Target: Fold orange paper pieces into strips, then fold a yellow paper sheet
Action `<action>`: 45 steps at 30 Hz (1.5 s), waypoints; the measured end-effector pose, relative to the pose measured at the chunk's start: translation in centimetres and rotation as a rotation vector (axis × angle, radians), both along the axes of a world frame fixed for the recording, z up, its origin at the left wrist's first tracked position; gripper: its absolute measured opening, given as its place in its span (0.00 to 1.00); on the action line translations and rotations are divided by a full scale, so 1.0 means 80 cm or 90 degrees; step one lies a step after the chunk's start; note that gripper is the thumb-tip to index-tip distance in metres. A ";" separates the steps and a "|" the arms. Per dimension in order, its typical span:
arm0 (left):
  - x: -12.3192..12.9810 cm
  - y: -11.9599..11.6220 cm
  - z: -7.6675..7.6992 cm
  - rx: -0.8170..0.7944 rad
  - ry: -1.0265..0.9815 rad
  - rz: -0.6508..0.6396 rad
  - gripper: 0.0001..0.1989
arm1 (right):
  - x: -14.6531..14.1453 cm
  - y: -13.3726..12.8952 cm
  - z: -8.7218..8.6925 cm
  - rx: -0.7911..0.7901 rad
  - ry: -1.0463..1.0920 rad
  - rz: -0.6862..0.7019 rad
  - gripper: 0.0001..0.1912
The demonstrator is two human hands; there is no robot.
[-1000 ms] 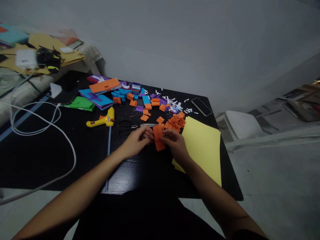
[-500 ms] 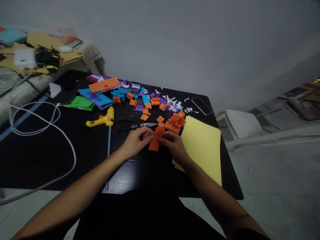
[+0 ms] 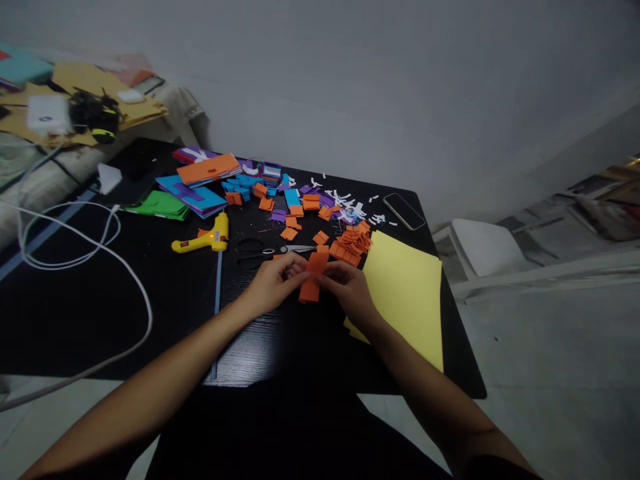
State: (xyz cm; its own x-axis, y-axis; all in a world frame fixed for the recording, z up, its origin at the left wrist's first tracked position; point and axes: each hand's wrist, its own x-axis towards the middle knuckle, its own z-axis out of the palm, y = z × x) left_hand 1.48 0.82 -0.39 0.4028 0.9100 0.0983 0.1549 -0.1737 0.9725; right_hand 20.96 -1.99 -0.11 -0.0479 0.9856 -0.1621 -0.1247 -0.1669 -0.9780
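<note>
Between my hands is a strip of orange paper (image 3: 312, 287), held just above the black table near its front half. My left hand (image 3: 274, 281) pinches its left edge with thumb and fingers. On the other edge, my right hand (image 3: 351, 288) is closed in a pinch too. Just beyond the strip lie scissors (image 3: 298, 249) with dark handles, partly hidden by the hands. A heap of folded orange paper pieces (image 3: 353, 243) sits behind my right hand. Sheets of yellow paper (image 3: 405, 287) lie beneath and beside my right wrist.
A yellow glue gun (image 3: 204, 237) lies to the left, above a blue-grey strip (image 3: 218, 287). Folded blue paper pieces (image 3: 240, 187), white scraps (image 3: 350, 205) and a phone (image 3: 404, 211) lie toward the back. A white cable (image 3: 125, 263) loops across the left side.
The orange strip has turned slightly between my fingers, its lower end shifting a little to the right. Both hands keep nearly the same place.
</note>
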 end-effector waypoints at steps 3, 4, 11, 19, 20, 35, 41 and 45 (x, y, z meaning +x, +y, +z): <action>0.000 0.000 0.000 0.005 0.003 0.008 0.11 | 0.000 0.000 0.000 -0.020 0.005 -0.005 0.16; 0.000 0.000 0.000 0.007 0.002 0.011 0.10 | 0.000 0.000 0.000 -0.030 0.004 -0.004 0.16; 0.002 -0.001 0.000 0.006 0.001 0.023 0.10 | -0.001 -0.001 0.001 -0.069 -0.022 0.029 0.19; 0.001 -0.001 0.002 -0.009 0.025 0.009 0.11 | 0.003 -0.001 -0.002 -0.022 -0.118 0.048 0.16; 0.001 -0.001 0.001 -0.011 0.031 0.012 0.11 | 0.003 -0.001 -0.002 -0.016 -0.126 0.051 0.16; 0.002 -0.001 0.003 -0.025 0.028 0.006 0.15 | 0.003 -0.003 0.002 0.038 -0.175 0.077 0.14; 0.002 0.001 0.000 -0.025 0.038 0.018 0.22 | -0.002 -0.008 0.002 0.049 -0.183 0.105 0.13; 0.002 0.003 0.000 -0.033 0.042 0.025 0.22 | -0.002 -0.009 0.001 0.061 -0.193 0.121 0.14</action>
State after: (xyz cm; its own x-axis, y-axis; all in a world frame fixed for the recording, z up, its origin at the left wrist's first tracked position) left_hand 1.61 1.04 -0.39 0.3709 0.9283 0.0252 0.2241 -0.1158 0.9676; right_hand 20.77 -2.70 -0.02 -0.1957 0.9750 -0.1048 0.1983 -0.0653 -0.9780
